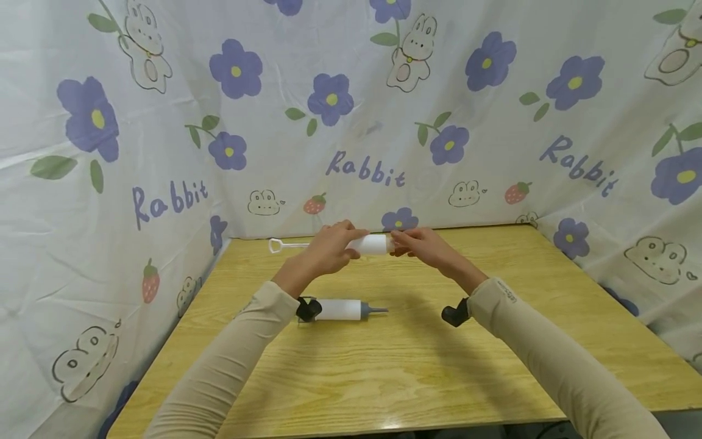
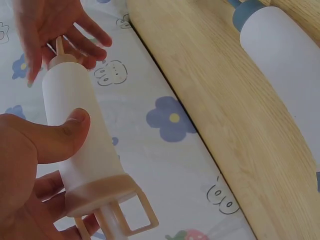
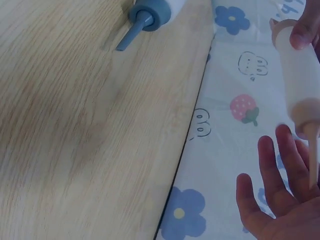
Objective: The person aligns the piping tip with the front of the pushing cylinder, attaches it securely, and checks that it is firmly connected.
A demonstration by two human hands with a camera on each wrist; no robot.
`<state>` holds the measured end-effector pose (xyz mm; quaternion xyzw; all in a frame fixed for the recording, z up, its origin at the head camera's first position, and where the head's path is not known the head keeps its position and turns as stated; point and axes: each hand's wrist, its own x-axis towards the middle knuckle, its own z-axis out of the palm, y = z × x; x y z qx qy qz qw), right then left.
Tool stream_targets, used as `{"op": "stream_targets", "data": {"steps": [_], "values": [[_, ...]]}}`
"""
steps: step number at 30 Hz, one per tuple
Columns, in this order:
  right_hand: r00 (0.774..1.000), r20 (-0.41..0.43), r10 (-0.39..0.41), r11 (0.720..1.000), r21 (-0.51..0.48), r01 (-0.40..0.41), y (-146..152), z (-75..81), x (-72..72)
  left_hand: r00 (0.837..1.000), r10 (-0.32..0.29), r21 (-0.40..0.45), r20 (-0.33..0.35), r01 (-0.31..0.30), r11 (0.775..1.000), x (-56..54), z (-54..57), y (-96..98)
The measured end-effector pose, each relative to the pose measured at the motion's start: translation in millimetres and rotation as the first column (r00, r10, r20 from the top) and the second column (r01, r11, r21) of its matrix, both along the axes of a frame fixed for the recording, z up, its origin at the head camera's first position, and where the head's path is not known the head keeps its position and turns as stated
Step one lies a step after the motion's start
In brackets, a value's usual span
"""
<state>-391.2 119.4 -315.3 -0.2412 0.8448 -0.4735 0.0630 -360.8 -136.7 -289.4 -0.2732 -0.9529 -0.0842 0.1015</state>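
My left hand (image 1: 329,249) grips the white barrel of a large plastic syringe (image 1: 374,244), raised above the table's far part. Its thumb lies along the barrel, close to the beige collar (image 2: 102,192) with side loops. A thin plunger rod with a looped handle (image 1: 275,246) sticks out to the left. At the other end, the beige nozzle (image 2: 60,47) points toward my right hand (image 1: 430,247). That hand's fingers are spread around the tip; whether they touch it I cannot tell. Below lies a second syringe (image 1: 341,310), white with a blue-grey nozzle (image 3: 150,12), partly behind the left wrist's camera.
The wooden table (image 1: 351,378) ends at the back against a white cloth (image 1: 285,146) printed with flowers and rabbits. Black wrist cameras hang under both sleeves, the right one (image 1: 455,313) over the table. Cloth also hangs along the left and right sides.
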Motion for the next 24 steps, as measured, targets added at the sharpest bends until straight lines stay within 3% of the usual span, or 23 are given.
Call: {"op": "stream_targets", "data": {"steps": [8, 12, 15, 18, 21, 24], "values": [[0.998, -0.049, -0.026, 0.999, 0.037, 0.028, 0, -4.1, -0.8, 1.0, 0.001, -0.015, 0.008, 0.0, 1.0, -2.7, -5.9, 0.4], [0.998, -0.043, -0.046, 0.995, 0.086, 0.049, 2, -2.6, 0.0, 0.999, 0.036, -0.027, 0.035, -0.035, 0.999, -14.3, -12.2, -3.1], [0.996, -0.046, -0.07, 0.989, 0.129, 0.076, 4, -3.5, 1.3, 0.995, 0.089, -0.099, 0.053, -0.084, 0.992, -29.2, -25.6, -9.9], [0.996, -0.049, -0.076, 0.984, 0.156, 0.083, 7, -7.4, 2.2, 0.983, 0.144, -0.176, 0.113, -0.123, 0.977, -42.2, -45.4, -17.5], [0.997, -0.045, -0.065, 0.982, 0.174, 0.072, 8, -11.2, 2.2, 0.96, 0.196, -0.204, 0.201, -0.155, 0.967, -48.3, -62.5, -24.0], [0.997, -0.06, -0.051, 0.981, 0.182, 0.061, 10, -12.0, 1.2, 0.942, 0.221, -0.192, 0.252, -0.175, 0.966, -48.7, -69.6, -27.3]]}}
